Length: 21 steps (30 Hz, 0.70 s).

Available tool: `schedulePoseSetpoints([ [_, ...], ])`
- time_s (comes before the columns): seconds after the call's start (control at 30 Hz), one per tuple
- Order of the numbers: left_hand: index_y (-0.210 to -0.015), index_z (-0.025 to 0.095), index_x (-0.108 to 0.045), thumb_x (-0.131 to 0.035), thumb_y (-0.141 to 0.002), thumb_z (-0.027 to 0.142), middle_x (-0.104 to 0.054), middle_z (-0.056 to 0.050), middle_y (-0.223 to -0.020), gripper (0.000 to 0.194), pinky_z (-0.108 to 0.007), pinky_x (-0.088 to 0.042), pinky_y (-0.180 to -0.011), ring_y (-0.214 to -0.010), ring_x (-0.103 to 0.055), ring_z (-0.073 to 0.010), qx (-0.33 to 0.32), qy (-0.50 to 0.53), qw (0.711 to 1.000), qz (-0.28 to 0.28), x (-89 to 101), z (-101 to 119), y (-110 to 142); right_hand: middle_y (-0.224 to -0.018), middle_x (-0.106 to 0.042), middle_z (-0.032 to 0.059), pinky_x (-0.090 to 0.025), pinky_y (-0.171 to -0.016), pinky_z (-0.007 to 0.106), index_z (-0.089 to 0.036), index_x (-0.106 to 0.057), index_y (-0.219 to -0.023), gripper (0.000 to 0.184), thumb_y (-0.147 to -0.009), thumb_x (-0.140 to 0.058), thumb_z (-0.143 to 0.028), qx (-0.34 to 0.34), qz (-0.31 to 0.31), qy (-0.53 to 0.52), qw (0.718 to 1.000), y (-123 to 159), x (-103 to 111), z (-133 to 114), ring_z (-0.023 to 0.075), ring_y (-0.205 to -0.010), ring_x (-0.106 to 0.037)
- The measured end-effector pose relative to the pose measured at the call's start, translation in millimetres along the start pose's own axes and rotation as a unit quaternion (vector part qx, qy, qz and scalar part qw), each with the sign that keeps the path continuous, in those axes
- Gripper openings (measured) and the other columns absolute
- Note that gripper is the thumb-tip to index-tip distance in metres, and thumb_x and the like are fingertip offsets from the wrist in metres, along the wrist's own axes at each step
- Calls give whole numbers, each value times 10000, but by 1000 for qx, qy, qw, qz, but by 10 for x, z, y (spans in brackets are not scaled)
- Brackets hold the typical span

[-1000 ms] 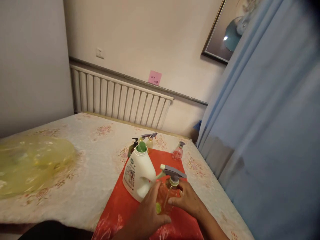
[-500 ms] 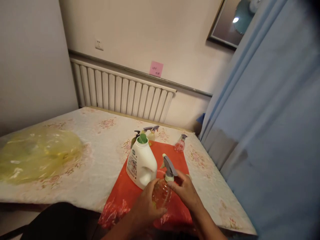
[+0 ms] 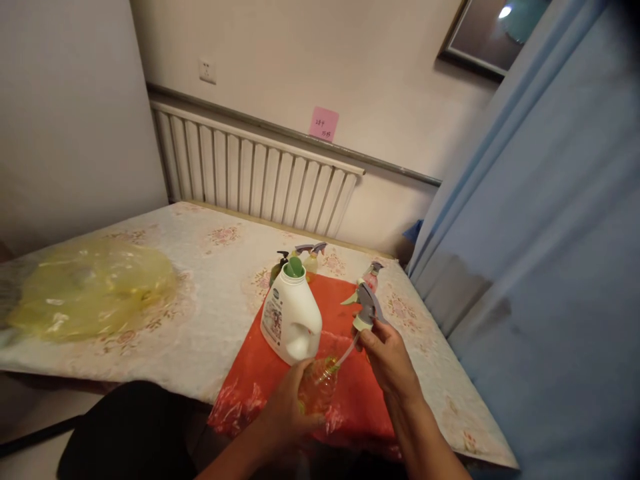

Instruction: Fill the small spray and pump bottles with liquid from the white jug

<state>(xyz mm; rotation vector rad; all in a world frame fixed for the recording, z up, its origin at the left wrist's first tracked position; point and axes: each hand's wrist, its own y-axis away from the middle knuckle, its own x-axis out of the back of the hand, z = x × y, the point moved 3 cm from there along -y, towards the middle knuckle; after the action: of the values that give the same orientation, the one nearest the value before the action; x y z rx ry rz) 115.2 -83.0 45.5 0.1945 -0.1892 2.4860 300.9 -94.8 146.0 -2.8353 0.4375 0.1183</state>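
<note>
My left hand (image 3: 290, 403) is closed around a clear spray bottle (image 3: 320, 385), which is tilted a little and whose mouth is uncapped. Above and to the right, my right hand (image 3: 389, 353) grips a grey and pale green trigger spray head (image 3: 367, 308). A thin dip tube (image 3: 347, 352) slants down from that head toward the bottle's mouth. Just beyond my left hand stands a large white jug (image 3: 293, 320) with a side handle and a green funnel-like piece (image 3: 295, 267) in its opening. The jug rests on a red plastic sheet (image 3: 330, 300).
Behind the jug stand a dark pump bottle (image 3: 278, 270) and spray bottles with grey heads (image 3: 313, 253). A pink spray bottle (image 3: 372, 275) stands at the right. A yellow plastic bag (image 3: 95, 287) lies on the left of the flowered tablecloth (image 3: 215, 267). A blue curtain (image 3: 525, 253) hangs at the right.
The spray head has come off the bottle and risen up and right in my right hand, exposing its tube. My left hand still holds the bottle. The camera view has shifted slightly.
</note>
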Motion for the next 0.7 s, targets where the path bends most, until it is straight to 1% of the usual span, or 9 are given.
schedulePoseSetpoints([
  [0.1,-1332,221,-431,-698,-606,146,-559,-106,-1357,777,-424,-388,-1069,-1245,-511,-308,7,-23,999,23,42,-65,26,-728,-635,14,-395,-517,229,-168,-684,-862,321,-668,-768,-410,-2,8,-6,1000,-35,35,-42,112,-569,-481],
  [0.17,-1326,228,-437,-701,-607,156,-561,-103,-1355,770,-418,-394,-1061,-1240,-515,-309,6,-34,999,29,64,-78,44,-726,-636,12,-406,-520,231,-175,-688,-864,315,-667,-766,-408,-7,14,-12,1000,-51,68,-47,110,-564,-489],
  [0.27,-1319,227,-442,-693,-608,157,-573,-104,-1341,757,-431,-402,-1048,-1225,-524,-313,1,-41,999,32,87,-80,54,-717,-628,-1,-431,-540,242,-193,-687,-890,291,-696,-739,-404,4,30,-1,1000,-51,128,-33,114,-567,-500],
  [0.4,-1319,242,-457,-704,-580,148,-580,-105,-1330,785,-443,-388,-1061,-1229,-521,-330,-2,-51,998,30,101,-94,44,-769,-660,14,-478,-606,270,-193,-687,-937,293,-705,-755,-359,14,-9,73,997,-2,147,-25,152,-649,-562],
  [0.5,-1324,246,-455,-722,-584,162,-573,-101,-1342,792,-431,-390,-1061,-1234,-517,-328,-11,-54,998,26,100,-105,42,-844,-675,18,-490,-688,290,-206,-682,-983,281,-751,-731,-357,53,18,91,994,48,162,-102,175,-736,-593],
  [0.53,-1325,240,-454,-723,-588,164,-569,-103,-1347,788,-430,-387,-1063,-1239,-513,-326,-11,-57,998,25,98,-108,44,-845,-674,17,-485,-707,292,-205,-688,-967,265,-753,-735,-354,59,15,109,992,62,156,-128,177,-751,-594],
  [0.6,-1324,229,-455,-716,-593,158,-565,-106,-1353,779,-428,-385,-1066,-1245,-509,-323,-10,-65,998,24,91,-112,50,-828,-671,17,-477,-710,292,-196,-699,-942,264,-739,-754,-355,48,-26,138,989,85,126,-152,181,-751,-591],
  [0.63,-1325,227,-454,-710,-593,155,-565,-105,-1354,778,-429,-389,-1063,-1242,-512,-322,-10,-66,997,24,87,-113,55,-824,-669,18,-476,-698,292,-197,-699,-963,287,-740,-752,-369,41,-43,133,989,97,113,-154,181,-743,-588],
  [0.7,-1338,225,-438,-698,-597,150,-561,-103,-1360,789,-437,-396,-1061,-1239,-517,-319,-10,-67,997,22,81,-115,66,-831,-667,19,-475,-676,293,-206,-688,-1018,323,-759,-729,-395,41,-43,110,992,122,104,-147,180,-733,-584],
])
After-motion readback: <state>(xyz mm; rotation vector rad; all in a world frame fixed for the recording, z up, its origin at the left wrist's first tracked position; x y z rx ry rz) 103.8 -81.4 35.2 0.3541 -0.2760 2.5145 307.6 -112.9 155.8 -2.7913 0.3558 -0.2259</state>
